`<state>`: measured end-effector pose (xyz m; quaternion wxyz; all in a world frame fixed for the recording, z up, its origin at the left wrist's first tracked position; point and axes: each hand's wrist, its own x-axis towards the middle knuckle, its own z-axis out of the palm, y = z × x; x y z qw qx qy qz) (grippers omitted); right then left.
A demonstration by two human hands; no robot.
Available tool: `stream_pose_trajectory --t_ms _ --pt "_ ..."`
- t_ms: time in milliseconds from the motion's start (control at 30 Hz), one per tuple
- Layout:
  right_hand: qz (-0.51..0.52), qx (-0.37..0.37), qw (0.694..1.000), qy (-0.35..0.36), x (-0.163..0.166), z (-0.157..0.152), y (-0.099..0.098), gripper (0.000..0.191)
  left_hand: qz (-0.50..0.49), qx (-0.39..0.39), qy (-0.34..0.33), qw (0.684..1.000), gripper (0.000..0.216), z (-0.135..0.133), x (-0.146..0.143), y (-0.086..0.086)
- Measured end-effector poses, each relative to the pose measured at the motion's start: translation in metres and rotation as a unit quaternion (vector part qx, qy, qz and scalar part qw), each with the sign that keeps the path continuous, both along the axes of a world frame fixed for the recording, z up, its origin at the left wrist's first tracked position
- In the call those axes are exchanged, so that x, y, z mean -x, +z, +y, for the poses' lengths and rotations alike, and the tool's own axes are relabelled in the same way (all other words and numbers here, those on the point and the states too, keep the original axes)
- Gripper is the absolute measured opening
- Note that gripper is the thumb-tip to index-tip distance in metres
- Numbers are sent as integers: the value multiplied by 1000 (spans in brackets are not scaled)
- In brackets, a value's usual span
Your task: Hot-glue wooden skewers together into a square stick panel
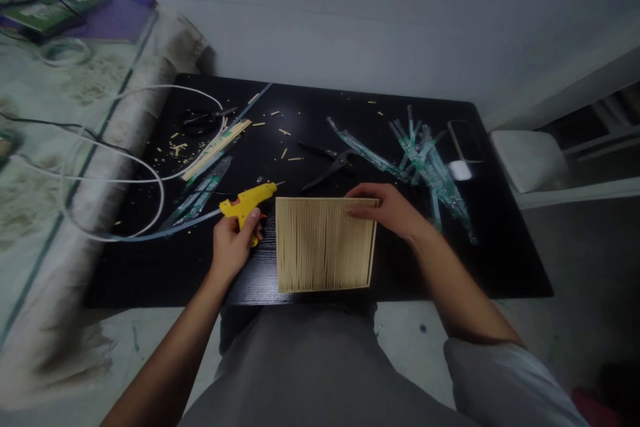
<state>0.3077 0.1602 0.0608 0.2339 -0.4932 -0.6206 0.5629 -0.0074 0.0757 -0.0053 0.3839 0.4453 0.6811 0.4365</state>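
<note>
My left hand (235,240) is wrapped round the grip of a yellow hot glue gun (249,200), its nozzle pointing right and slightly up. The nozzle tip is just above the upper left corner of a panel made of thin wooden sticks (320,247) with a narrow stick border. My right hand (383,207) grips that panel at its upper right edge, with fingers over the face. The panel is near the front edge of the black table (500,260). A long glue stick (205,217) sticks out of the gun's back.
Black-handled scissors (203,121), a bundle of sticks (217,150) and stick scraps are at the left. Behind the panel rest dark pliers-like cutters (333,163). Crumpled clear-green wrappers (430,160), a phone (465,140) and a white case (460,170) lie right. A white cable (163,193) loops at left.
</note>
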Motion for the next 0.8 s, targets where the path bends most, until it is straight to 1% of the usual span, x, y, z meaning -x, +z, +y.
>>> stream_pose_trajectory --t_ms 67,133,200,267,433,533,633,733,800 --pt "52 42 997 -50 1 -8 -4 32 -2 3 0 1000 47 1 -1 2" --pt "109 100 985 -91 4 -14 -8 35 -8 2 -1 1000 46 1 -2 2" --pt "161 158 968 -113 6 -20 -12 38 -21 -3 -2 1000 44 1 -2 3" --pt "195 193 953 -127 7 -24 -17 40 -36 -8 2 999 42 1 -2 4" --pt "232 223 936 -144 10 -26 -27 39 -104 -9 -5 994 41 6 -2 11" --pt "273 235 926 -116 13 -25 -28 35 -161 -8 -21 987 39 17 -5 20" --pt "303 224 922 -86 15 -25 -27 32 -192 -17 -35 981 42 32 -11 30" --pt "305 218 924 -75 15 -25 -26 43 -176 -7 -29 984 38 43 -17 36" --pt "313 218 922 -70 14 -24 -26 49 -160 0 -25 987 36 47 -20 36"
